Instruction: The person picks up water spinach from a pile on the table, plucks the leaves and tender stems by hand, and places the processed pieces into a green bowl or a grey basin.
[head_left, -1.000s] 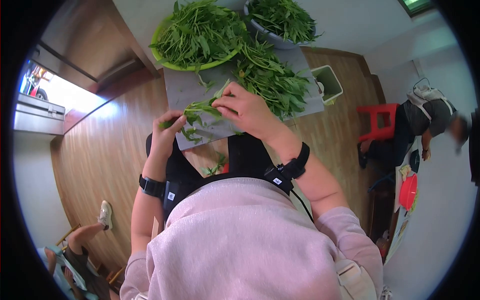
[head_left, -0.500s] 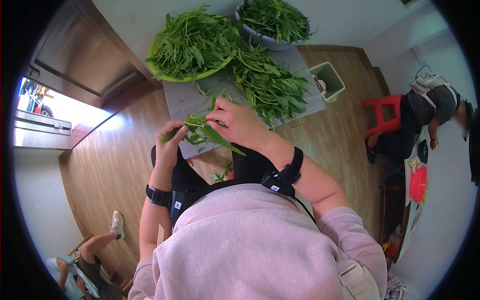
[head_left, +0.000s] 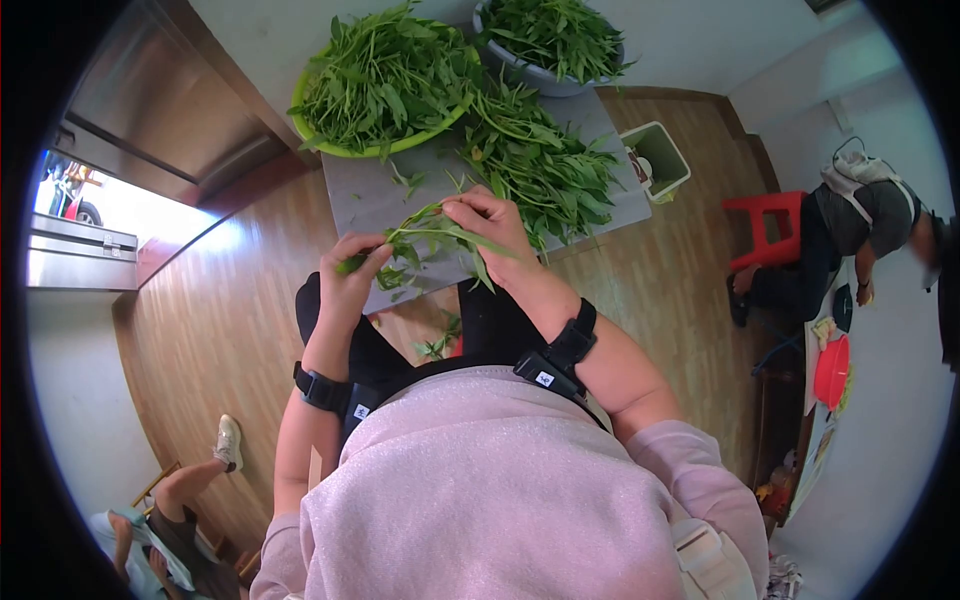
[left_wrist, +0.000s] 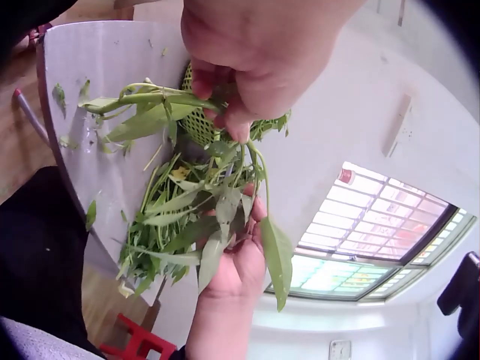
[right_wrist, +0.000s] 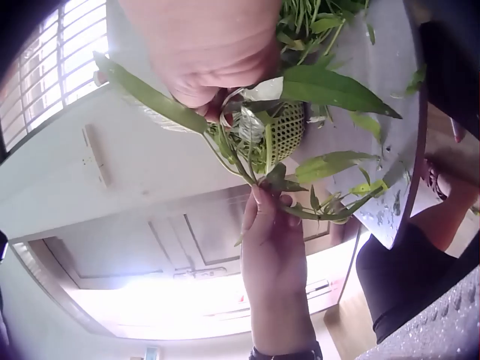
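Observation:
In front of the body, my left hand (head_left: 352, 275) pinches a sprig of water spinach (head_left: 420, 226) between thumb and fingers; a thicker stem with leaves pokes out past the hand's other side in the left wrist view. My right hand (head_left: 497, 238) grips the other end of the sprig, long leaves (right_wrist: 337, 88) trailing from its fingers. A short length of stems spans the gap between both hands. Beneath them lies the grey tabletop (head_left: 350, 190), with a loose heap of water spinach (head_left: 550, 175) on it to the right.
A yellow-green basket (head_left: 305, 130) and a grey-blue basin (head_left: 535, 72), both piled with greens, stand at the far side. A bin (head_left: 668, 165) stands right of the table. Another person bends near a red stool (head_left: 765, 225); someone else sits at lower left.
My right hand came in close to the left, then drew away to the right, widening the gap along the sprig. My left hand keeps its pinch, shifting slightly.

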